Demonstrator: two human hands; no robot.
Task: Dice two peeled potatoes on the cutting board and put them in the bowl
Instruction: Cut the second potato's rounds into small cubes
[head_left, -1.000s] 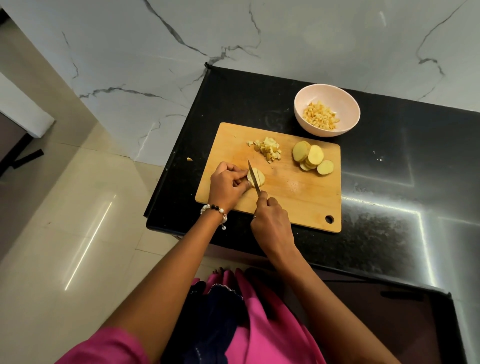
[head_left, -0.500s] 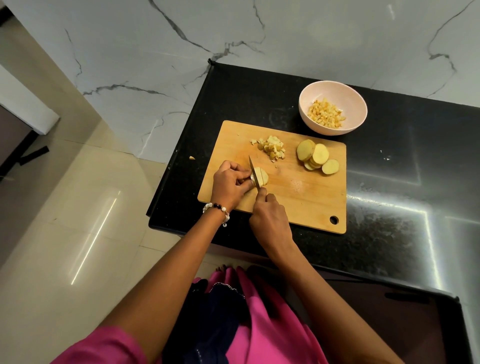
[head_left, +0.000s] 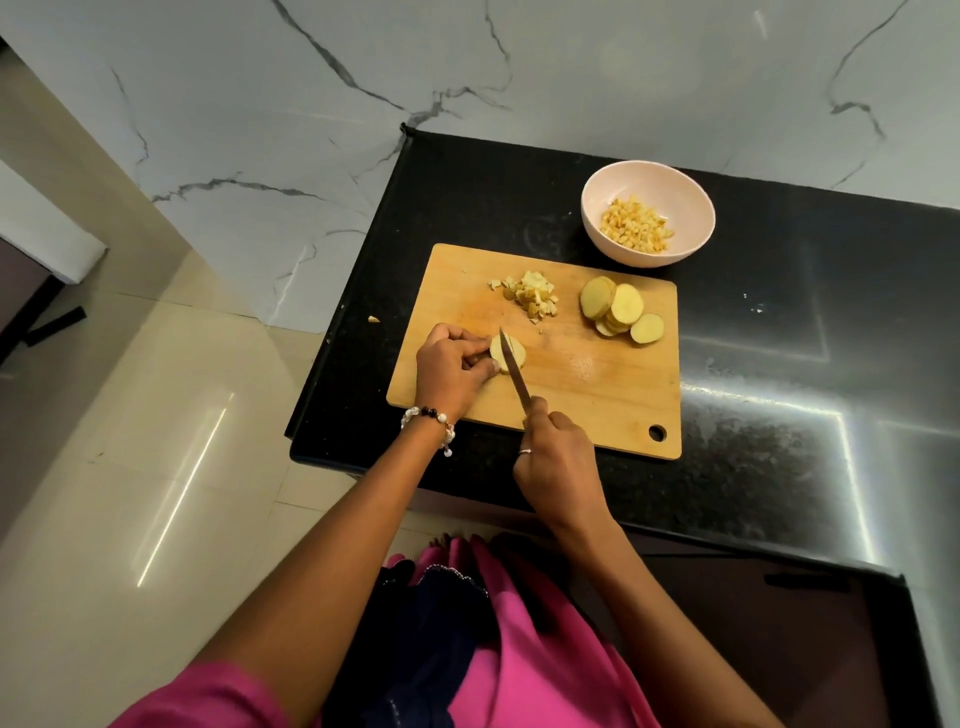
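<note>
1. The left hand (head_left: 451, 371) lay on the wooden cutting board (head_left: 587, 384), its fingers curled round a small stack of potato slices (head_left: 511, 354) and pinning it to the wood.
2. The right hand (head_left: 558, 462) was clamped on the handle of a knife (head_left: 514, 371); the handle itself was hidden inside the fist.
3. The blade ran from the right hand away and slightly toward the left hand, its edge resting across the held stack just beside the left fingertips.
4. Beyond the left hand, farther up the board, sat a little heap of diced potato (head_left: 530, 299).
5. Beyond the right hand and to its right, a fanned pile of uncut round slices (head_left: 621, 312) lay near the board's far right corner.
6. Past that pile, off the board on the black bench (head_left: 779, 364), stood a pale pink bowl (head_left: 691, 208) holding more diced pieces (head_left: 635, 231).
7. One stray potato bit (head_left: 373, 319) lay on the bench, left of the left hand, just off the board.
</note>
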